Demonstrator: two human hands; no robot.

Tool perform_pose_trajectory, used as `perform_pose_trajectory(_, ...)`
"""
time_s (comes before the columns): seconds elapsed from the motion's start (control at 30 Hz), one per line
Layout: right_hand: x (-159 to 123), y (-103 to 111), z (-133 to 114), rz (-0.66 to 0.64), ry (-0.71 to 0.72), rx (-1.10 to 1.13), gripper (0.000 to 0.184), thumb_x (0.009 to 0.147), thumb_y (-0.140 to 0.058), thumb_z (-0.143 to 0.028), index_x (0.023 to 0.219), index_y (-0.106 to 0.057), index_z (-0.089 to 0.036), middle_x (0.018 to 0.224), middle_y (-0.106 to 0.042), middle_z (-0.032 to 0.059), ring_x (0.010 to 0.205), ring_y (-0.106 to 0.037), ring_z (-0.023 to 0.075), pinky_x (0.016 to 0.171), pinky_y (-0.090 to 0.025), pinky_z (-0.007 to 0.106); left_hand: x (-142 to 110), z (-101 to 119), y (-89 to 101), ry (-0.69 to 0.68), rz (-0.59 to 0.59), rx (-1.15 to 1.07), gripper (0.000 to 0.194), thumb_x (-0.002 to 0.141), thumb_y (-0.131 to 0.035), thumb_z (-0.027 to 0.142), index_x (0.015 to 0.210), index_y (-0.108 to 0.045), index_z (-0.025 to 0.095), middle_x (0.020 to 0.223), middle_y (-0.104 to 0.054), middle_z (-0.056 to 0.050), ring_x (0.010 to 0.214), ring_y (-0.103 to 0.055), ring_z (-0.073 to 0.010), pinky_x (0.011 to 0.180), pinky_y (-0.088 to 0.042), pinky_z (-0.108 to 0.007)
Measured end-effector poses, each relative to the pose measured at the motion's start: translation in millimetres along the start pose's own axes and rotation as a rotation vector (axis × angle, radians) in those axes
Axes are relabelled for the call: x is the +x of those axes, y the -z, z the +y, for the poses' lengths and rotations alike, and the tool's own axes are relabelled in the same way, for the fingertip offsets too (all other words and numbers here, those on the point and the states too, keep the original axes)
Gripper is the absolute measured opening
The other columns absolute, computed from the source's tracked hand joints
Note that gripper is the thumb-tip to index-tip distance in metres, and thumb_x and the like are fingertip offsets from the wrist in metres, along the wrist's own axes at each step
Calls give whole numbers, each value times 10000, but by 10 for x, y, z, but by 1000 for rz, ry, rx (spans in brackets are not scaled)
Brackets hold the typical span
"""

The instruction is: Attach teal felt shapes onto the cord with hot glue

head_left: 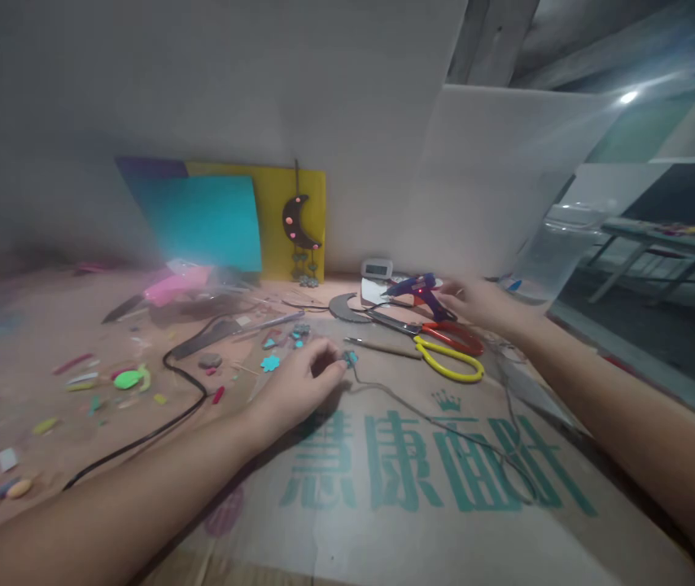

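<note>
My left hand [302, 374] is closed in a pinch at the middle of the table. At its fingertips is a small blue-and-grey flower-like piece [351, 357], from which a thin grey cord [408, 411] trails to the right. My right hand [482, 305] is blurred beside the handle of a dark blue glue gun [416, 286] with a glowing red light; whether it touches the handle I cannot tell. Between the hands lie scissors [450, 364] with one yellow and one red-orange handle, and a thin brown tool [384, 348]. A grey crescent moon [347, 308] lies behind them.
Against yellow card [268, 228] and blue card [210, 224], a decorated dark moon [299, 224] hangs with dangling charms. A small digital display [377, 268] stands at the back. Colourful scraps, a bright green piece [128, 379] and a black cable [158, 427] cover the left side.
</note>
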State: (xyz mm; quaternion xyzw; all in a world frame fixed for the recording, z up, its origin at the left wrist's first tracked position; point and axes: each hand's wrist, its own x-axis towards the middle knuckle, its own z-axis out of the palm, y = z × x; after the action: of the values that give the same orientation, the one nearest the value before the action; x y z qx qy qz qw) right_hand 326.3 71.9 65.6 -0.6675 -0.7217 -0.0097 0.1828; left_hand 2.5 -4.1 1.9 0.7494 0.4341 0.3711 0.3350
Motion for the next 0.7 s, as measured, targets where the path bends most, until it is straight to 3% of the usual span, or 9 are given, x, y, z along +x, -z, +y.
perform_pose_trajectory(0.13,62,-257,127,4,-2,66,428,862,-566,-470,1162,-656,-179,1017,-731,119,834,-670,240,700,-479,305,-4,5,-7,5,-9,-3,159,854,-495,312,762,-499,181,725,-512,13,683,-479,-143,610,-342,-264)
perform_pose_trajectory(0.3,112,-460,169,29,30,160,480,833,-619,-444,1217,-620,-156,1150,-690,144,946,-652,266,800,-487,348,-18,-3,-9,-1,-15,6,164,862,-501,308,757,-508,183,716,-517,15,673,-482,-138,592,-348,-249)
perform_pose_trajectory(0.7,80,-532,240,230,-71,345,420,819,-603,-356,1170,-602,-124,1096,-690,162,954,-639,274,827,-483,389,-6,2,-1,6,-17,6,172,869,-502,317,759,-500,184,717,-498,18,674,-468,-136,598,-346,-246)
